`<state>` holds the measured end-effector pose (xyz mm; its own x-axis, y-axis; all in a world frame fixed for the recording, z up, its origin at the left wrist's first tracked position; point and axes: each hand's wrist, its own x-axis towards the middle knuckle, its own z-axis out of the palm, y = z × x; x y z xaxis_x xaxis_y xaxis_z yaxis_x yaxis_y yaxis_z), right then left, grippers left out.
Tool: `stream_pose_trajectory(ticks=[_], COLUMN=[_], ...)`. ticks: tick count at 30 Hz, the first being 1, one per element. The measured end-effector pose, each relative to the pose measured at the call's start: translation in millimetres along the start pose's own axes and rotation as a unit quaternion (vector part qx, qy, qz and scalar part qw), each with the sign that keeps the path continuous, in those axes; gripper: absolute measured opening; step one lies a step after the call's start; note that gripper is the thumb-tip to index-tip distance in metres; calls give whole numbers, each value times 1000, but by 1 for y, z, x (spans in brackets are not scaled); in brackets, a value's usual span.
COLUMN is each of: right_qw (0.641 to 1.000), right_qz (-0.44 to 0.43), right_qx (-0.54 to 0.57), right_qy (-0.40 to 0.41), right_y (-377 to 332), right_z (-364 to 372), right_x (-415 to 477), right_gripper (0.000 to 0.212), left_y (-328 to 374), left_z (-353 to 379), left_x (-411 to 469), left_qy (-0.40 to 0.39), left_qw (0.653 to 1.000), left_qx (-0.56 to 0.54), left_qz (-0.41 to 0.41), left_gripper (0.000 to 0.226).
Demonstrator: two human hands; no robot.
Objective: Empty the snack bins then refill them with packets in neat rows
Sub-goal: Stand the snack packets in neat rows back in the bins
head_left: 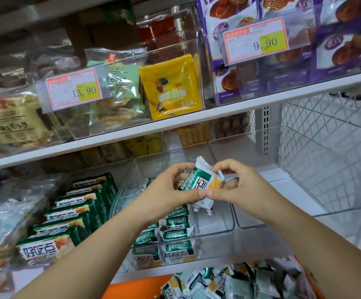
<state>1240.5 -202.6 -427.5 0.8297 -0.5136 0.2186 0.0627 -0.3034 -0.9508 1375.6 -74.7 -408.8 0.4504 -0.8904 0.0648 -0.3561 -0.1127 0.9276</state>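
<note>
Both hands hold a small stack of green-and-white snack packets [205,186] above the middle clear bin [216,231]. My left hand [168,188] pinches the stack from the left, and my right hand [237,186] pinches it from the right. In that bin, rows of the same packets [175,227] fill the left part, while its right part is bare. The clear bin on the left [123,182] holds a row of larger green packs [71,214]. Loose packets [229,283] lie heaped in an orange container [132,288] at the bottom.
To the right stands an empty clear bin [261,225], then a white wire mesh divider [326,158]. The shelf above [175,124] carries clear bins with a yellow bag [171,87], purple bread bags [283,67] and price tags. Plastic-wrapped snacks [0,221] sit at far left.
</note>
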Motion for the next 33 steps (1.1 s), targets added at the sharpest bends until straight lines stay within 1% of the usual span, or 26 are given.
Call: stream_pose_trajectory(ticks=[2,4,6,7,8,9,11,12,16,17,19,21,22,24,25,28,31,33], right_qw=[1000,999,997,997,997,997,995,995,995,995,995,994,994,995,995,995,994,994], right_qz=[2,7,23,35,49,61,74,75,80,79,77,77,78,79,79,77,83,86], right_qx=[12,13,-10,-22,-34,-46,-67,-71,-62,-65,-69,-70,-69,-66,-65,-62,-62,-64], right_qy=[5,41,67,62,47,27,4,5,13,12,13,14,15,17,17,16,19,22], right_y=[3,9,18,24,31,36,44,47,48,49,50,51,51,51,52,53,55,54], right_z=[-7,-19,-27,-28,-26,-23,-16,-15,-15,-15,-15,-15,-15,-15,-15,-13,-13,-11], right_x=[3,10,14,14,15,14,15,16,22,23,23,23,23,23,22,22,23,22], right_gripper=[32,28,27,27,27,29,33,35,34,34,34,33,33,34,33,30,29,30], left_y=[-8,-23,-39,-45,-51,-57,-67,-70,-91,-93,-95,-98,-98,-97,-96,-92,-90,-89], left_z=[-2,-9,-13,-14,-12,-10,-2,3,6,5,4,6,9,16,19,22,28,30], left_x=[6,16,26,31,36,41,50,53,67,69,71,75,76,78,80,89,94,95], left_qy=[12,48,101,119,130,134,120,108,86,79,45,1,-14,-22,-13,4,-10,-9], left_qw=[1000,998,994,991,990,989,990,992,989,989,985,966,949,909,893,863,847,840], left_qx=[-17,-33,-36,-26,-13,2,11,13,80,90,144,247,310,414,449,504,529,539], left_qz=[-3,-14,-35,-49,-58,-65,-70,-70,-86,-82,-78,-74,-64,-34,-23,-26,-62,-64], left_gripper=[51,52,67,77,81,79,70,68,72,65,48,43,44,48,50,55,56,55])
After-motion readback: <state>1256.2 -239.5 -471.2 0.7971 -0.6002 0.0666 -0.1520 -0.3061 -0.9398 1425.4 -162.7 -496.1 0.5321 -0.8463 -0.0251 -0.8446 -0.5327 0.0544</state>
